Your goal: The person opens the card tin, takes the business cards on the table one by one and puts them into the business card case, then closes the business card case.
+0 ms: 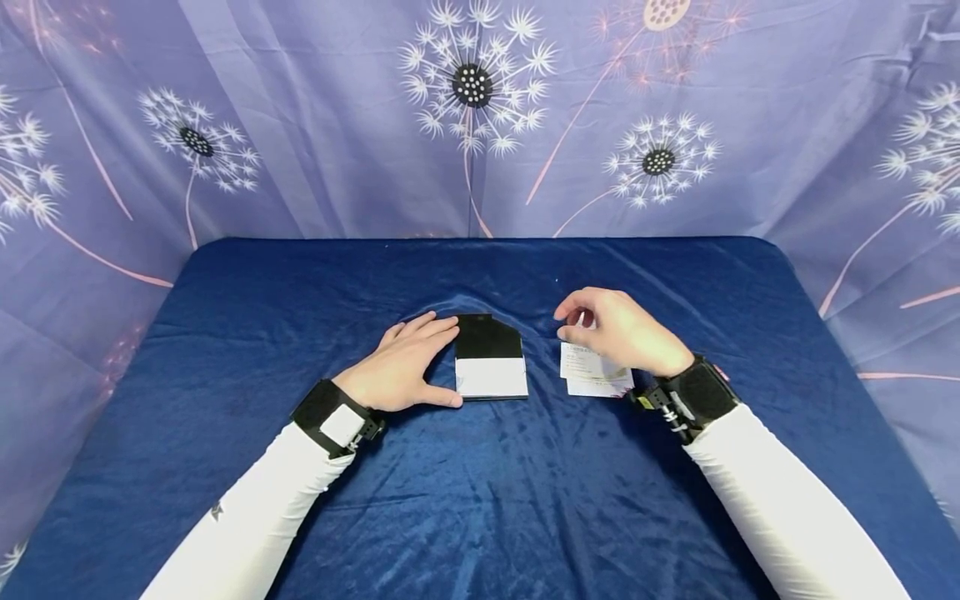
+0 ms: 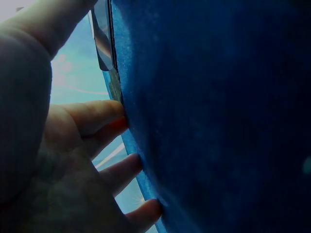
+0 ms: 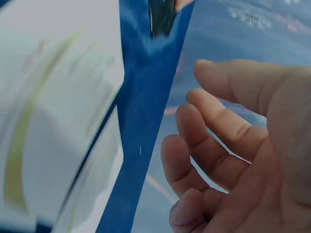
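Observation:
A flat folder-like item (image 1: 491,377) lies mid-table, glossy black at the top with a slanted corner and white across its lower half. My left hand (image 1: 401,362) is spread along its left side, index fingertip and thumb tip right at the edge. In the left wrist view the other fingertips (image 2: 131,165) rest on the blue cloth. Over on the right, my right hand (image 1: 618,329) hovers above two overlapping white printed cards (image 1: 600,387). Its fingers are loosely bent, with a gap to the thumb and nothing between them, as the right wrist view shows.
A dark blue velvety cloth (image 1: 450,500) covers the table, with wrinkles around the folder-like item. Behind the table's far edge hangs a lilac curtain (image 1: 337,125) with dandelion prints. Both wrists carry black straps with small devices (image 1: 702,398).

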A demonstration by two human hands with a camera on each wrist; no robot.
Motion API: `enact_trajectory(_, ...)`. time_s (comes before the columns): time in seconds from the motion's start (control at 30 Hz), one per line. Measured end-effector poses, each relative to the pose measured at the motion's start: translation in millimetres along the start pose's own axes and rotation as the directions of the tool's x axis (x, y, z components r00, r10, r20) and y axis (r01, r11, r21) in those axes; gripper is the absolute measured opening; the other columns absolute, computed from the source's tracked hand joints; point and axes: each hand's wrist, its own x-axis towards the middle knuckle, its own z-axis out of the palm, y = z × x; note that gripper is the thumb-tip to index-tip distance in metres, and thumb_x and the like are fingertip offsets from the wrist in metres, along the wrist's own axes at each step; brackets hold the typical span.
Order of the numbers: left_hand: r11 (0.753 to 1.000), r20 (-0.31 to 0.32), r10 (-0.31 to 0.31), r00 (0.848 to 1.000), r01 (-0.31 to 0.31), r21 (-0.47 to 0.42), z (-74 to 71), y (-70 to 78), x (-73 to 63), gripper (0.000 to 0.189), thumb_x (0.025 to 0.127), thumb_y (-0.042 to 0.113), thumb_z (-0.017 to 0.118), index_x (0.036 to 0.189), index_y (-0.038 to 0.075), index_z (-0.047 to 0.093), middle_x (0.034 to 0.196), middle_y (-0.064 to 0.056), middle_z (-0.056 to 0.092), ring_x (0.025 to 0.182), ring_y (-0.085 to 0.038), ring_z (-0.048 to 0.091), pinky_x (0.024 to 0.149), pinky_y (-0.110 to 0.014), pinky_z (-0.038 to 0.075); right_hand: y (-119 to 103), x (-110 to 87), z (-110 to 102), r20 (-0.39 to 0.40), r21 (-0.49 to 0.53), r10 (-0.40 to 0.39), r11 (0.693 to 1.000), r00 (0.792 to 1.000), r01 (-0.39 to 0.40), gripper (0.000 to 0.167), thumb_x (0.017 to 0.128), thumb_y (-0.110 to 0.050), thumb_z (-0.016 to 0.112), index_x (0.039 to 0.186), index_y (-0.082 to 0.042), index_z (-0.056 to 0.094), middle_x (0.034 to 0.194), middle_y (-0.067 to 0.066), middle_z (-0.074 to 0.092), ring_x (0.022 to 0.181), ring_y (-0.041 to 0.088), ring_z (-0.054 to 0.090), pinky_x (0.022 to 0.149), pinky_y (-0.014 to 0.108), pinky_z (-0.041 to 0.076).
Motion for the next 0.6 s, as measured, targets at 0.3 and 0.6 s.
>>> enact_trajectory(0.3,1.000,0.000,-0.001,1.000,0.001,0.001,-0.3,1.2,-0.6,0.104,0.090,0.060,0.080,0.168,0.010,0.032,0.175,-0.007,0.025,0.163,-0.035,0.010,0.123,-0.068,0.013,33,-16.6,-23,-0.013,-0.047,0.125,0.991,0.992,-0.125,0.027,0.098,-0.019,0.076,0.122,-0.005,0.073,0.101,0.006,0.068,0.090,0.023,0.059,0.080,0.041,0.046)
enact_trajectory(0.6,1.000,0.004,-0.006,1.000,0.006,-0.010,-1.8,2.3,-0.6,0.103,0.091,0.059,0.080,0.168,0.010,0.032,0.175,-0.007,0.025,0.163,-0.036,0.009,0.124,-0.068,0.012,59,-30.1,-31,0.030,-0.083,0.213,0.974,0.977,-0.210,0.045,0.096,-0.027,0.081,0.130,-0.001,0.069,0.119,0.017,0.066,0.107,0.032,0.060,0.087,0.047,0.047)
